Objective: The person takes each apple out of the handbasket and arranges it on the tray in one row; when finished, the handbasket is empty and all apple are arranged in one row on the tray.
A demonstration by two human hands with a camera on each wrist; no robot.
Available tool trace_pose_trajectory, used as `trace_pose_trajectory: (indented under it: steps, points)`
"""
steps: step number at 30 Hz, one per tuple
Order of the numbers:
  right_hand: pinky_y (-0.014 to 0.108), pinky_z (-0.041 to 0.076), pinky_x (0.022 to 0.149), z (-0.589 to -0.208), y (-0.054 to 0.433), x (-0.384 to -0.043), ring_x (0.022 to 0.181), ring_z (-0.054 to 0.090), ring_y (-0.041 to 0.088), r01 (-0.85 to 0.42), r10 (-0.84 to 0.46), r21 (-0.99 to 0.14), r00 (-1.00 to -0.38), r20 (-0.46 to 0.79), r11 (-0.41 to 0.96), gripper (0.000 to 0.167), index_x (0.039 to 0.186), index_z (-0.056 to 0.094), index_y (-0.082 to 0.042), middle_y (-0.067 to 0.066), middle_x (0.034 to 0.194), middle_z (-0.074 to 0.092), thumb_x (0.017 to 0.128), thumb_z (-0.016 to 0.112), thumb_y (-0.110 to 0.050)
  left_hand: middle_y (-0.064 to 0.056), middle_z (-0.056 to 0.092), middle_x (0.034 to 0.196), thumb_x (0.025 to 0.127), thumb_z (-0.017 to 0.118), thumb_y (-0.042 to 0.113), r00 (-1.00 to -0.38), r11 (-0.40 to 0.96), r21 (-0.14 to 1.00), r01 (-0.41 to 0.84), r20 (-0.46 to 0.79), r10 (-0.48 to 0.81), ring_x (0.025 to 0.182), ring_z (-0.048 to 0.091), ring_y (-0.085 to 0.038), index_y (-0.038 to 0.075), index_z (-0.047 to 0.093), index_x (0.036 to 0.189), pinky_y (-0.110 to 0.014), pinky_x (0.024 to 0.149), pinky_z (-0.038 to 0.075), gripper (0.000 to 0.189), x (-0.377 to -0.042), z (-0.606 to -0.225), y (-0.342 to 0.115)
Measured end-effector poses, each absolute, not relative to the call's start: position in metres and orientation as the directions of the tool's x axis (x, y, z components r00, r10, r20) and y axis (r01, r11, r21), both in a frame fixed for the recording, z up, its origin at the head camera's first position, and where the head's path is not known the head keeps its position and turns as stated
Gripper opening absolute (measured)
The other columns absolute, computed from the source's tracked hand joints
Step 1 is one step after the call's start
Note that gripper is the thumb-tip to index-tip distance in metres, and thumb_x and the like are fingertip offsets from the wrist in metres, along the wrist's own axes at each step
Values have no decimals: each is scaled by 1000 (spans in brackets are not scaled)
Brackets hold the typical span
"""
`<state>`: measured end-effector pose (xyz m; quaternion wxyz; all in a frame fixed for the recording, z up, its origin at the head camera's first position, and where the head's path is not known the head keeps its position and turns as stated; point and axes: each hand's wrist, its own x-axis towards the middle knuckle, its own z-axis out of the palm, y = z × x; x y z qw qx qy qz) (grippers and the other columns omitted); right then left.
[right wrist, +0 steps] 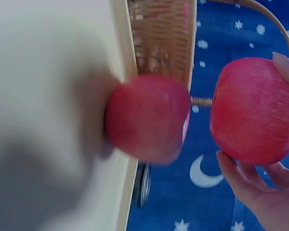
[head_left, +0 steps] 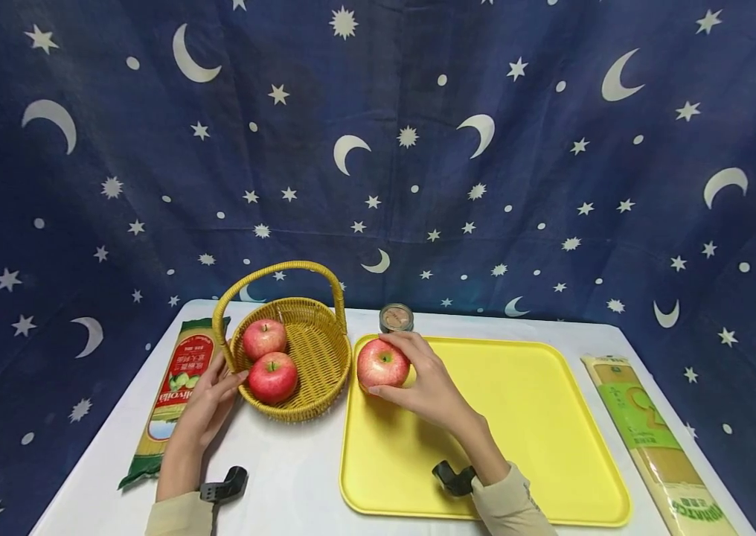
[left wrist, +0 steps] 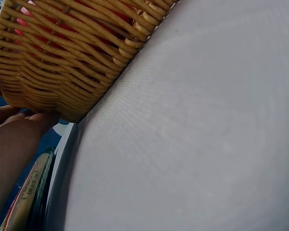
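My right hand (head_left: 428,383) holds a red apple (head_left: 383,365) by its sides, above the left edge of the yellow tray (head_left: 519,432). In the right wrist view, a second apple (right wrist: 148,118) sits on the tray under the held one; from the head it is hidden. Left of the tray stands a yellow wicker basket (head_left: 318,350) with a tall arched handle. Inside it, two red apples (head_left: 265,339) lie against its left side. My left hand (head_left: 207,406) grips the basket's left rim, fingers against the woven outer wall (left wrist: 62,72).
A spaghetti packet (head_left: 180,380) in red and green lies left of the basket, partly behind my left hand. Behind the tray stands a small round jar (head_left: 396,318). Another long pasta packet (head_left: 652,439) lies along the table's right side. A star-patterned blue cloth (head_left: 418,186) hangs behind.
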<state>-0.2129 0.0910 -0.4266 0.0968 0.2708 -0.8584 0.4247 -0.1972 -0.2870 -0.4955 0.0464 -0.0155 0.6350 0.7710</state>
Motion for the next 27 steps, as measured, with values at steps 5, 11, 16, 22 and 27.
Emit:
trace_pose_trajectory:
  steps: [5, 11, 16, 22, 27]
  points:
    - [48, 58, 99, -425, 113, -210, 124, 59, 23, -513, -339, -678, -858, 386, 526, 74, 139, 62, -21, 0, 137, 57, 74, 94, -28, -11, -1, 174, 104, 51, 9, -996, -196, 977, -88, -80, 51, 160, 2, -31, 16, -4, 167, -29, 119, 29, 83, -197, -496, -287]
    - [51, 58, 99, -428, 133, -211, 126, 58, 26, -495, -305, -678, -869, 390, 543, 72, 139, 61, -20, 3, 138, 58, 75, 93, -27, -10, -1, 174, 104, 51, 9, -996, -186, 980, -74, -65, 58, 160, 3, -30, 16, -4, 167, -28, 120, 29, 83, -198, -498, -288]
    - [53, 56, 100, -434, 146, -212, 126, 58, 28, -462, -276, -692, -887, 370, 555, 72, 139, 61, -17, 4, 138, 58, 75, 93, -23, -10, 0, 174, 104, 50, 8, -996, -186, 980, -68, -57, 64, 160, 3, -30, 16, -3, 167, -32, 123, 25, 83, -198, -498, -288]
    - [55, 55, 102, -439, 155, -214, 127, 57, 31, -433, -262, -689, -901, 345, 581, 73, 139, 60, -15, 7, 138, 57, 74, 93, -22, -12, -3, 174, 104, 49, 5, -996, -216, 974, -67, -53, 70, 160, 0, -30, 14, -5, 166, -29, 121, 27, 83, -198, -496, -287]
    - [55, 55, 100, -444, 160, -217, 123, 58, 31, -432, -277, -667, -902, 332, 607, 71, 138, 60, -14, 7, 136, 58, 75, 92, -21, -11, -5, 174, 104, 49, 5, -996, -231, 970, -73, -59, 69, 160, -1, -29, 15, -6, 166, -31, 122, 25, 84, -198, -497, -286]
